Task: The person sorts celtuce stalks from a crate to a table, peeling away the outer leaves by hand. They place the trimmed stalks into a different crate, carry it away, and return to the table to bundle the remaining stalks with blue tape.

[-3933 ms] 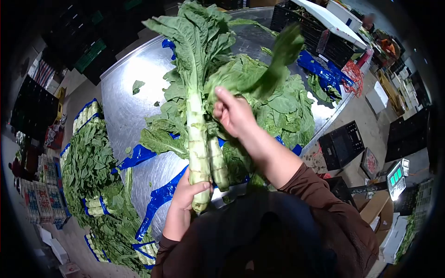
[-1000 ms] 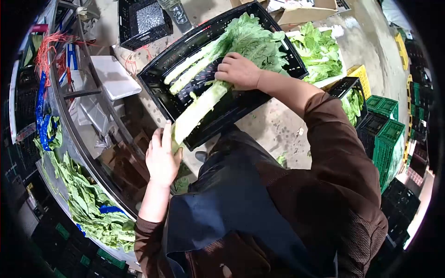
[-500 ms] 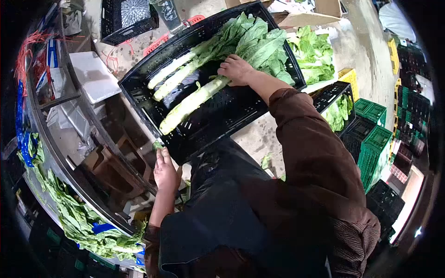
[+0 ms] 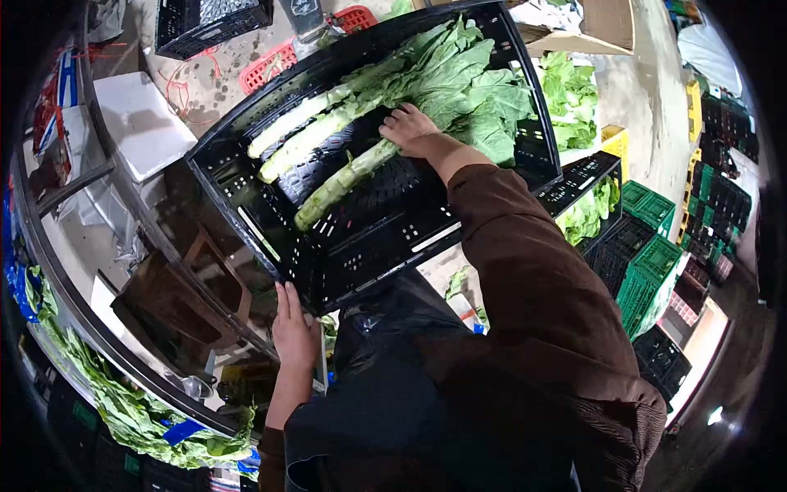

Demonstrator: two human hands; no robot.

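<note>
A black plastic crate (image 4: 385, 254) tilts in front of me, with several leafy green stalks (image 4: 344, 125) lying in it, thick pale stems to the left and leaves to the upper right. My right hand (image 4: 408, 131) reaches into the crate, its fingers closed round the nearest stalk (image 4: 344, 182) just below its leaves. At the crate's lower left corner is my left hand (image 4: 296, 332), its straightened fingers against the outside of the wall, with nothing seen in it.
A metal-framed table (image 4: 123, 324) with leafy greens (image 4: 139, 410) is at the left. Beyond the crate are a red basket (image 4: 269, 67), another black crate (image 4: 215, 37) and a cardboard box (image 4: 608, 26). Green crates (image 4: 648, 283) stand at the right, and a white foam box (image 4: 143, 123) at the upper left.
The nearest stalk lies at a slightly different angle, its stem end shifted right. The crate appears larger and nearer. My left hand has moved slightly down, its fingers now against the crate.
</note>
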